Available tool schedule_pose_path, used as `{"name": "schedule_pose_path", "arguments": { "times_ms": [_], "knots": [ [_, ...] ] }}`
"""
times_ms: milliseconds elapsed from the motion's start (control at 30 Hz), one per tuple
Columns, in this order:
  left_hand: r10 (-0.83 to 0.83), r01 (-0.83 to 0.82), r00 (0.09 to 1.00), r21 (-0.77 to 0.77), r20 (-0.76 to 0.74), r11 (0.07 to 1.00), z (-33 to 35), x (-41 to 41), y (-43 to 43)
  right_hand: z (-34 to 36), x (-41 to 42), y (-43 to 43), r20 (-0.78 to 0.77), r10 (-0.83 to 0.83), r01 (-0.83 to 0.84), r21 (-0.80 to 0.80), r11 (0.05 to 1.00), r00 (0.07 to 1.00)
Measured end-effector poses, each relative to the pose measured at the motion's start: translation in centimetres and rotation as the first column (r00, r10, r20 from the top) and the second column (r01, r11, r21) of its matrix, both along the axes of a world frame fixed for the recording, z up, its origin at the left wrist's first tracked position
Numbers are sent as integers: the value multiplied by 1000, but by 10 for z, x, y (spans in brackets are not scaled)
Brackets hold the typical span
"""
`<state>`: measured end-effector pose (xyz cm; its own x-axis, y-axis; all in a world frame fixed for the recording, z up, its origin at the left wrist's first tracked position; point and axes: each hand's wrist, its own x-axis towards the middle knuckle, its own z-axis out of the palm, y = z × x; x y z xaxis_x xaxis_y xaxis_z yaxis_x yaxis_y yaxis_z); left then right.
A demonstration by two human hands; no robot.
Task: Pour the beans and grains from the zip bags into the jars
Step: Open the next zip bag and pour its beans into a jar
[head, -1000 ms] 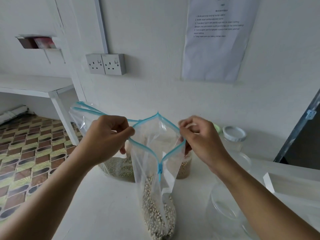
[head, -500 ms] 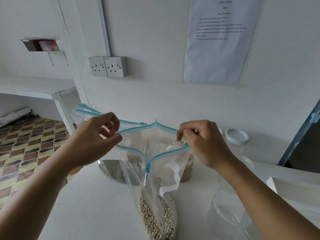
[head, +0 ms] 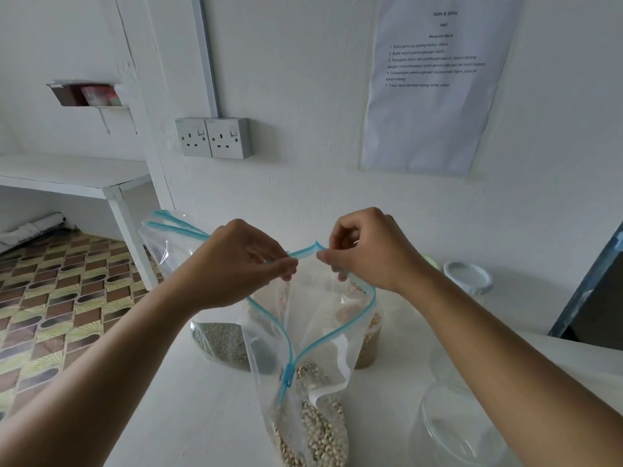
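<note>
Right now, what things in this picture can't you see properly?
Head view:
Front zip bag: its bottom is cut off by the lower edge.
Open glass jar: partly behind the right forearm, and cut by the lower edge.
White-lidded jar: its body is mostly hidden by the right forearm.
Wall sheet: print too small to read.
Green thing: mostly behind the right hand; cannot tell what it is.
</note>
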<state>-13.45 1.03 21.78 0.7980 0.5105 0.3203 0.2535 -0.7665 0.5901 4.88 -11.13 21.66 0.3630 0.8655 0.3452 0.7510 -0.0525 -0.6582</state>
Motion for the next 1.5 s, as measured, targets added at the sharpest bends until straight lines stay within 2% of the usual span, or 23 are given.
{"name": "schedule_pose_path", "arguments": {
  "times_ms": [133,300,467,667,733,833,967,1100,1267,1500],
  "knots": [
    [48,-48,998,-10,27,999,-1,-6,3,-2,1,7,23,-57,55,60,997,998],
    [59,-58,997,-20,45,998,-4,-11,10,-10,5,9,-12,-41,42,135,990,999],
    [36,-33,997,-40,63,999,-11,-14,11,-14,7,7,83,-45,33,144,989,996],
    [40,23,976,-282,216,959,-32,-11,7,-7,-12,-11,262,194,-239,153,959,945],
    [58,42,958,-337,280,940,-40,-11,1,-4,-24,-20,246,330,-363,107,925,912],
    [98,77,910,-399,402,914,-48,-13,-10,-1,-38,-35,186,499,-500,-45,865,846],
    [201,97,840,-504,504,858,-59,-19,-22,-5,-46,-48,219,581,-569,-124,813,784],
    [263,54,837,-550,480,833,-77,-28,-29,-15,-48,-48,248,615,-614,-94,784,748],
    [264,34,867,-579,423,815,-107,-40,-44,-19,-49,-47,286,661,-652,-142,745,694],
    [456,-37,806,-736,378,676,-148,-47,-69,-24,-52,-47,365,654,-627,-209,751,662]
  ]
}}
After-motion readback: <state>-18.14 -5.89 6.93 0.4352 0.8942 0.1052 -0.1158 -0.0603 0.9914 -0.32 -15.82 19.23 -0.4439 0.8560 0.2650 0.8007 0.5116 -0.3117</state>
